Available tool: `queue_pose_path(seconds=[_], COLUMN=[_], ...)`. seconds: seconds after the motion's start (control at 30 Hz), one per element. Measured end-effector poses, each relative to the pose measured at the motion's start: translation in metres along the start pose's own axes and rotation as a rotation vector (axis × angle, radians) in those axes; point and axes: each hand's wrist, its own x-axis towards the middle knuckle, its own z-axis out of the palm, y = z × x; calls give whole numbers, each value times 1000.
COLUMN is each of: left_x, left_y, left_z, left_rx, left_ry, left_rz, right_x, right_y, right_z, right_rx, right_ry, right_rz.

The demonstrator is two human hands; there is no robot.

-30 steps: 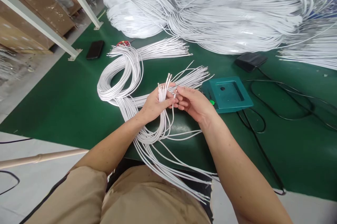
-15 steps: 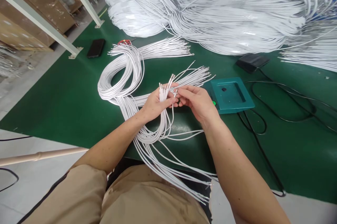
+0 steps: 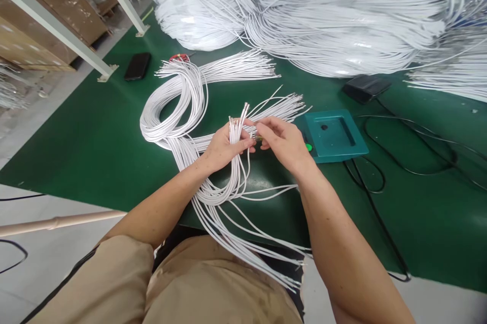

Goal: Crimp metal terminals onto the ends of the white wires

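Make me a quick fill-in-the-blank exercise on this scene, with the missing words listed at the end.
1. The wires in the left hand are coloured ____.
2. The button on the box beside the right hand is coloured ____.
3. In the picture, the phone lies to the ____ of the coil.

Missing words: white; green; left.

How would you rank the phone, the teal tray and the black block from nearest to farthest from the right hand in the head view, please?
1. Teal tray: just right of the right hand.
2. Black block: farther back, also right.
3. Phone: back, well to the left.
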Motion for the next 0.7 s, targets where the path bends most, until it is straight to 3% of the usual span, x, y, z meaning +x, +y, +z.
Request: queue_pose_path(seconds=[0.13,0.27,0.37,0.43,0.53,0.7], left_x=[0,2,5,7,9,10], left_y=[5,10,10,6,-2,-11], left_z=[1,-1,-4,-5,-5,-1], left_rx=[-79,-295,-369,-342,-248,-115], left_ry=[17,4,12,32,50,36], left_rz=[-84,-259,-354,-340,-280,-245], right_x=[0,-1,-1,-1,-1,1], right_y=[6,12,11,9,7,10], right_z=[4,3,-3,-9,-18,-29], right_rx=[-235,-668,-932,-1044,-1165,-1157], right_ry=[9,27,-19,-3,30,-50], right_rz=[-208,-578,-712,-690,-545,-420])
